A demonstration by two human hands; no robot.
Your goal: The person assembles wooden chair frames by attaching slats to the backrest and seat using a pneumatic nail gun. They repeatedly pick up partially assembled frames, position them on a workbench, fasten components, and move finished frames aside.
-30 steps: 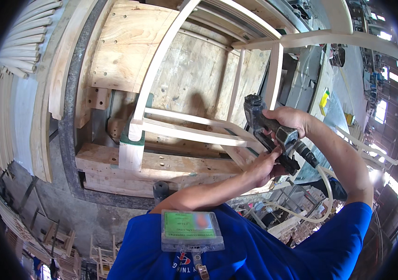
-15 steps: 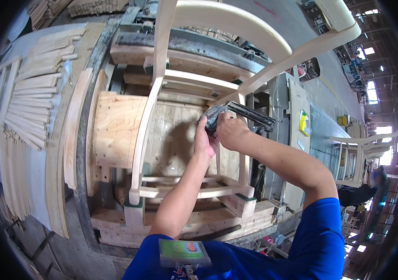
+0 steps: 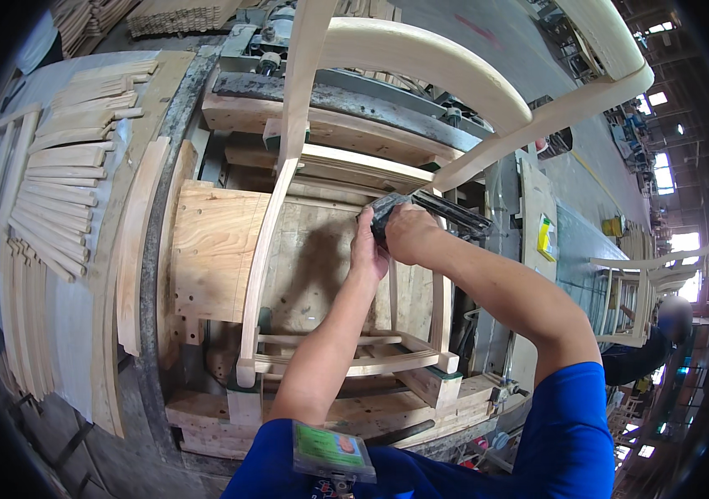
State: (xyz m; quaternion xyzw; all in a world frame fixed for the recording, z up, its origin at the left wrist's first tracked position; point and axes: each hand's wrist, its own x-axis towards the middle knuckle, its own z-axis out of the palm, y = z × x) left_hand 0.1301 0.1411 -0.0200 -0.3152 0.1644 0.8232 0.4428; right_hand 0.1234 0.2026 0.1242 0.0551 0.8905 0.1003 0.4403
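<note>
Pressing against the unfinished wooden chair frame (image 3: 288, 208) at the middle of the view is a dark nail gun (image 3: 433, 212), its long magazine running off to the right. The right hand (image 3: 411, 233) is closed around the tool's body from above, wrist bent, the forearm coming in from the lower right under a blue sleeve. The left hand (image 3: 368, 249) lies just beside it on the left, fingers curled up against the tool's front end and touching it; whether it grips the tool or only steadies it cannot be told. That forearm rises almost straight from the lower edge.

The chair frame is clamped in a wooden jig (image 3: 213, 249) of plywood boards, its curved top rail (image 3: 421, 62) arching above the hands and its lower rungs (image 3: 346, 362) below the forearms. Between the frame's two side posts, open plywood lies to the left of the hands. Further left, a fan of curved wooden slats (image 3: 63, 200) lies on the bench. A green badge (image 3: 333, 449) hangs at the chest. Far right, another chair frame (image 3: 645, 283) stands beside another person.
</note>
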